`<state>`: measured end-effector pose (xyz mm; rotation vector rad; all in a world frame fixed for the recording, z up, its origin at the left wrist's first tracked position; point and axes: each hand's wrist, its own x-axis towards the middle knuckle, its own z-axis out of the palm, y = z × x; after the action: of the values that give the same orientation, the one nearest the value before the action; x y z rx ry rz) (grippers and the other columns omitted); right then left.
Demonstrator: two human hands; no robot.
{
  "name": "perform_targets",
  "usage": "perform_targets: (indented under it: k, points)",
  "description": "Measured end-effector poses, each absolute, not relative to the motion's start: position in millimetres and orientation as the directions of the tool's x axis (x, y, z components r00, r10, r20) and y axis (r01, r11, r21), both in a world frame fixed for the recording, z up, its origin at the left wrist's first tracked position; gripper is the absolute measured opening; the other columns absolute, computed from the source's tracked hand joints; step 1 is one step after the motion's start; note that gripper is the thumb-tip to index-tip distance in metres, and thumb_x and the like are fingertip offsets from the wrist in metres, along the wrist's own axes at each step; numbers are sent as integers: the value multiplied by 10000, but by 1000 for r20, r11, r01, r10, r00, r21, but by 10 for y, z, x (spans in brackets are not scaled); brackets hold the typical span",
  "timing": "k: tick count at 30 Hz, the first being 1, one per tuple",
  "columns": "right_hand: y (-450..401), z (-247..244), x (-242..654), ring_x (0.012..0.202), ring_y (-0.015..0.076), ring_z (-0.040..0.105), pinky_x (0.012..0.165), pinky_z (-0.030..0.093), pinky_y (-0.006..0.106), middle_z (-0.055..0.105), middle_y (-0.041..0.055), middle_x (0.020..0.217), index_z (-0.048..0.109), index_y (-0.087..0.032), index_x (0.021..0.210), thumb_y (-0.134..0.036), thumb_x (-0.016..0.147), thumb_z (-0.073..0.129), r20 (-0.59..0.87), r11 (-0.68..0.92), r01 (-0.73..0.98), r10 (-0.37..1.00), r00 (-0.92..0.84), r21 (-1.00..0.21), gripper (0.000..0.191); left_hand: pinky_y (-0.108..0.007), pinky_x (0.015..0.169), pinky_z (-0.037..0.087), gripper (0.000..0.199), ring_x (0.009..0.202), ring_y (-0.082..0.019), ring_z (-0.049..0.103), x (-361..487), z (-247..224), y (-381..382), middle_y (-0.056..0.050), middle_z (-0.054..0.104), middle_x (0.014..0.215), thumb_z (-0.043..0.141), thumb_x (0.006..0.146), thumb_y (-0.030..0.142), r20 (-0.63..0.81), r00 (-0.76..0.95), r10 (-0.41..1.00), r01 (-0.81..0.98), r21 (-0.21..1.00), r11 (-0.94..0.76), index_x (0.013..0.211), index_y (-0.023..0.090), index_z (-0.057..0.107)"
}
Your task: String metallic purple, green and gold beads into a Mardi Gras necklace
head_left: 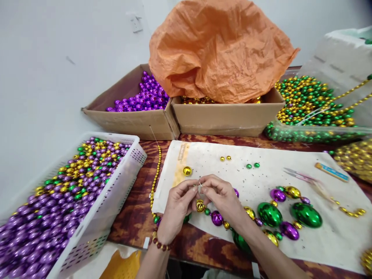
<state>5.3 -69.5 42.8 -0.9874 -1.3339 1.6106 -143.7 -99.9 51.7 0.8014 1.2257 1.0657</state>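
Over the white cloth (209, 155), my left hand (180, 201) and my right hand (222, 195) meet with pinched fingertips. Between them shows a short bit of thin pale string (200, 184), and both hands grip it. Just below the fingers hangs a shiny gold bead (200, 205). From there a strand of green, purple and gold beads passes under my right wrist, with a large green bead (269, 214) farther along it. A thinner strand of small gold beads (156, 176) lies left of my left hand. My left palm hides part of the strand.
A white basket (116, 174) of mixed beads stands at left. Behind are cardboard boxes (223, 116) and an orange sack (221, 50). Scissors (299, 175), a blue-and-orange cutter (331, 172), a loose gold bead (187, 171) and small green beads (252, 165) lie on the cloth.
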Motion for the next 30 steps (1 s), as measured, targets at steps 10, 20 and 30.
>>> perform_targets:
  k: [10,20,30]
  points:
    - [-700,398,49,608,72,585,548,493,202,598,18,1015,621,-163,736,-196,886,525,-73,-114,-95,931,-358,-989,182,-165,423,259,267,452,-54,421,-1450,462,-996,35,512,549,653,826,331,-319,-8,948,-139,939,315,1028,159,680]
    - [-688,372,70,539,56,552,512,452,200,617,12,998,617,-166,738,-212,875,535,-103,-140,-87,935,-340,-986,166,-178,436,294,281,480,-67,451,-1450,459,-1003,10,565,618,643,829,337,-277,-1,961,-66,959,276,1052,173,691]
    - [-707,382,88,554,63,561,540,461,214,618,19,1036,611,-164,736,-221,877,531,-121,-158,-74,923,-364,-985,172,-177,429,261,297,470,-67,439,-1447,442,-1001,20,536,579,637,832,347,-306,-1,952,-72,950,305,1059,162,684]
